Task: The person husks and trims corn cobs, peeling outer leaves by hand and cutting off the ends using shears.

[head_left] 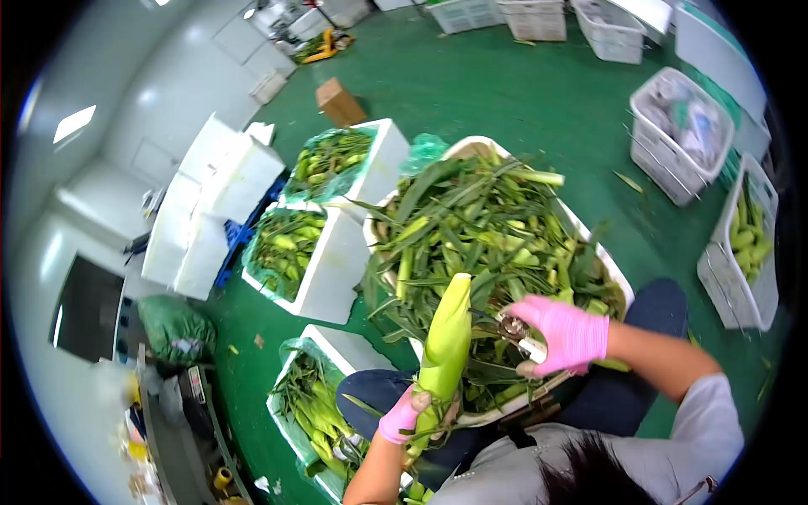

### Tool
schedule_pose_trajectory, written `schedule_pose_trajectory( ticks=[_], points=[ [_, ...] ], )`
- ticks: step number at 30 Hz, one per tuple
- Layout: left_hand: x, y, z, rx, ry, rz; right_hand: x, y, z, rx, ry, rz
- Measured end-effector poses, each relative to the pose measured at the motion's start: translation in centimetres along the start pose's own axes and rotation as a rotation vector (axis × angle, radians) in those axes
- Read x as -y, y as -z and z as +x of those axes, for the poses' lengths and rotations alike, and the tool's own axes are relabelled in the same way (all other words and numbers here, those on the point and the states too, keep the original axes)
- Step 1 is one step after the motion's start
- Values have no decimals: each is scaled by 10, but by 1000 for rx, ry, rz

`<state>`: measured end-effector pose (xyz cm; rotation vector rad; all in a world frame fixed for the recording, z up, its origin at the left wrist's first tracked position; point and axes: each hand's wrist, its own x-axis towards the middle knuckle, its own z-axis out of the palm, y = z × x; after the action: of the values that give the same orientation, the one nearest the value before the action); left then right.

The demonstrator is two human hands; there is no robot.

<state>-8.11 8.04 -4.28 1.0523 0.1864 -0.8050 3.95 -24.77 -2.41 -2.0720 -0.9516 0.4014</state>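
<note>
My left hand (406,416), in a pink glove with bare fingertips, is closed around the lower part of an ear of corn (449,337). The corn stands nearly upright, its green husk still on. To its right, my right hand (566,335), in a matching glove, grips a small hand tool (532,349) with a white handle and a dark metal end, too blurred to name. The dark end points toward the corn, apart from it. Beneath both hands sits a large white tub (608,263) heaped with green husks and leaves (497,215).
White foam boxes (332,268) lined with green netting hold corn on the left. Another such box (337,343) stands by my left knee. White crates (673,164) line the right side. A cardboard box (340,103) and a full green sack (175,328) rest on the green floor.
</note>
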Motion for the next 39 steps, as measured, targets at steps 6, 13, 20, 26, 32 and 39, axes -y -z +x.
schedule_pose_trajectory(
  ticks=[6, 13, 20, 26, 32, 39],
  points=[
    [24, -29, 11, -40, -56, -183, 10, 37, -15, 129, -10, 14],
    [23, -20, 22, -18, -55, 101, -14, 19, -25, 54, -47, 23],
    [9, -22, 21, 55, 130, 31, -54, -10, -21, 74, -14, 71],
    [26, 11, 32, 229, 277, -227, -57, -29, -35, 260, -265, 120],
    [41, 24, 35, 339, 233, -651, -54, -38, -45, 43, -323, 737],
    [3, 17, 54, 355, 435, -459, -37, 21, -40, -299, 4, 304]
  ],
)
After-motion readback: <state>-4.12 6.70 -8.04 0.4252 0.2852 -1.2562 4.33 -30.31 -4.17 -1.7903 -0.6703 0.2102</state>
